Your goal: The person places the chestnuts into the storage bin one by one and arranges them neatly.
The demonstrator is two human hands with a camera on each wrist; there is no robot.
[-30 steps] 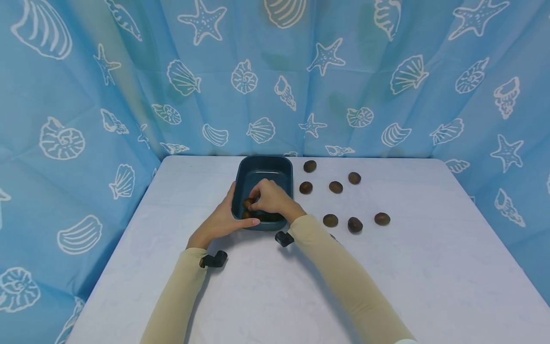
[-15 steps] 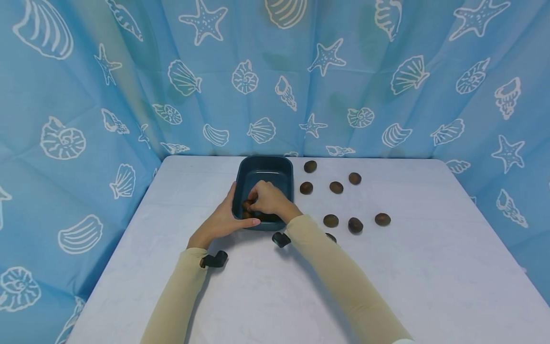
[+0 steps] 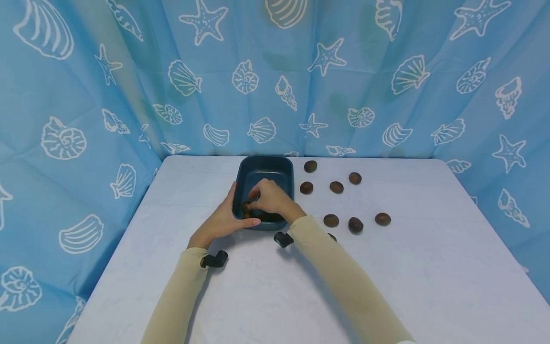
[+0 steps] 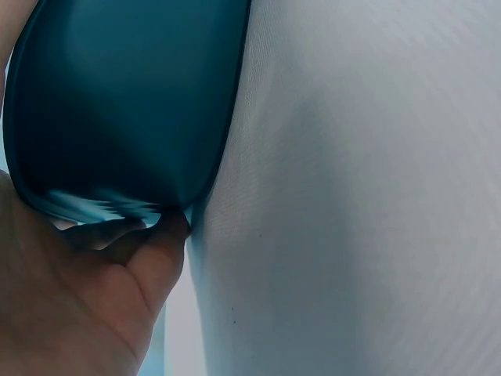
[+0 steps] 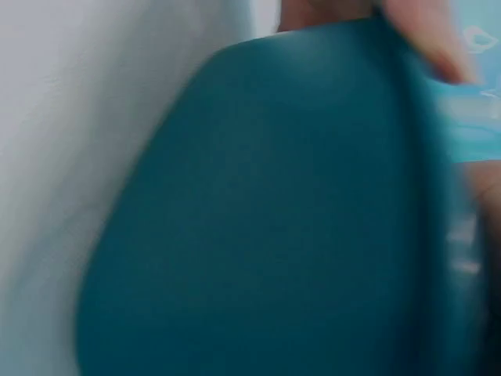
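While the left hand [image 3: 224,217] clasps the tray [image 3: 268,176] at its near left corner, thumb along the near edge, fingers up the left side, here's the right hand [image 3: 271,198] dipping in over the near right rim, fingers bent down by a nut [image 3: 246,206]; pinched or not, I can't tell! Other nuts [image 3: 336,187] dot the table [image 3: 412,277], right of the tray.
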